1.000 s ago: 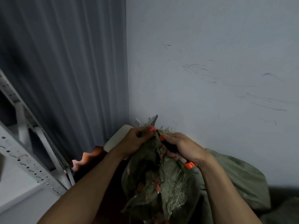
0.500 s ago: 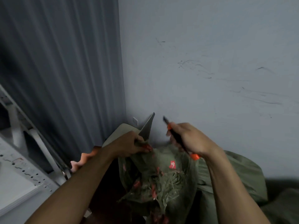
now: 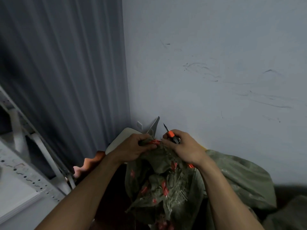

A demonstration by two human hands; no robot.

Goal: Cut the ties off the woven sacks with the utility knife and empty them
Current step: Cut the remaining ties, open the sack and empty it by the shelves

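Since half a second ago, the right hand (image 3: 184, 147) has come down and to the left. It is now just beside the left hand (image 3: 137, 146) at the gathered top of the woven sack (image 3: 159, 181); before, the two hands were held apart. The knife has dropped with it and no longer stands well above the sack.

Left hand: the fingers are curled tight round the bunched neck of the sack. A red strip (image 3: 153, 142) shows at the fingertips. Whether it is a tie or print on the fabric cannot be told.

Right hand: the fingers are wrapped round the handle of the utility knife (image 3: 172, 136). The blade is extended and points up and to the left, clear of the fabric, with the orange collar just above the knuckles. The orange rear end of the handle shows below the wrist. The forefinger and thumb reach to the frayed fibres at the top of the sack, next to the left hand.

Sack: green, with red marks and loose frayed strands. It hangs below both hands, between the forearms.

Surroundings: a second sack (image 3: 240, 178) lies to the right, against the scuffed wall (image 3: 216, 63). A grey curtain (image 3: 66, 63) hangs at left. A perforated metal rack (image 3: 25, 165) stands at lower left. A pale board (image 3: 121, 138) lies behind the left hand, in the corner.
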